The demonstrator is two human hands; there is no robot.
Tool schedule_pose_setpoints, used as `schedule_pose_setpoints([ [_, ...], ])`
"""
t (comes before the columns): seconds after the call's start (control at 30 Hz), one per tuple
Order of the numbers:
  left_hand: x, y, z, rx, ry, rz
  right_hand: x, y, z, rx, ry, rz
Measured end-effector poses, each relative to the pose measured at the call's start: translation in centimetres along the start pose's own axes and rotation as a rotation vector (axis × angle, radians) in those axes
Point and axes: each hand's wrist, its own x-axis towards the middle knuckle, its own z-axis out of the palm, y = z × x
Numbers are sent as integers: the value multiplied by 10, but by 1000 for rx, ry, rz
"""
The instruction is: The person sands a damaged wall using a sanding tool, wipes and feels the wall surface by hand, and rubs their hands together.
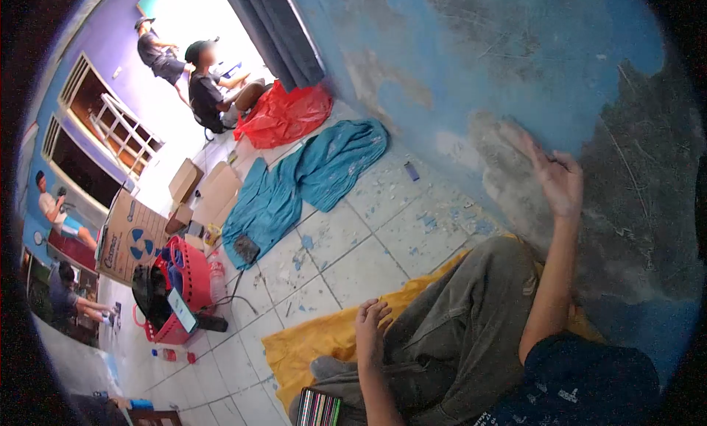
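Observation:
My right hand [561, 181] is raised at the blue wall [456, 65], its fingers spread toward a grey patch where the paint is gone. It holds nothing that I can see. My left hand [373, 321] hovers over my lap with loosely curled fingers apart and nothing in them. Beneath my legs lies a yellow cloth [294, 349] on the tiled floor. A stack of thin striped items [319, 409] rests by my left leg, at the bottom edge.
Paint flakes [431, 221] and a small dark block [411, 171] lie near the wall. Beyond are a teal cloth [331, 161], a red plastic sheet [283, 117], a pink basket [193, 279] and a cardboard box [132, 234]. Several people are farther off at the left and back.

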Motion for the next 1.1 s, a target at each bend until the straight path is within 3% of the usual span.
schedule_pose_setpoints([
  [0.13,0,0,-4,-7,-22,12,10,-6,-36,-123,179,-125],
  [0.23,-2,4,-2,-6,-7,19,-21,10,33,2,122,61],
  [0.33,-2,3,1,-2,-12,12,-32,19,55,-80,72,-143],
  [0.4,-2,1,5,-12,-29,9,-17,13,34,-73,51,-47],
  [0.47,-3,1,5,16,-14,7,9,-10,-22,-394,241,-225],
  [0.57,0,2,-1,-9,-1,13,23,-30,-83,-410,392,-264],
  [0.6,1,2,-3,-16,1,20,17,-19,-60,-412,385,-257],
  [0.67,1,-1,-5,-30,-11,48,-7,-8,5,-33,136,21],
  [0.73,1,1,-1,-45,-1,21,-27,11,44,-60,85,-44],
  [0.83,-3,6,6,-59,-3,-12,-27,10,43,-111,36,-107],
  [0.9,-5,5,7,-66,-9,-20,-6,-10,4,-138,44,-99],
  [1.0,-3,4,4,-79,-4,1,28,-56,-83,-328,162,-63],
  [1.1,-2,7,1,-63,6,2,19,-51,-84,-755,416,-90],
])
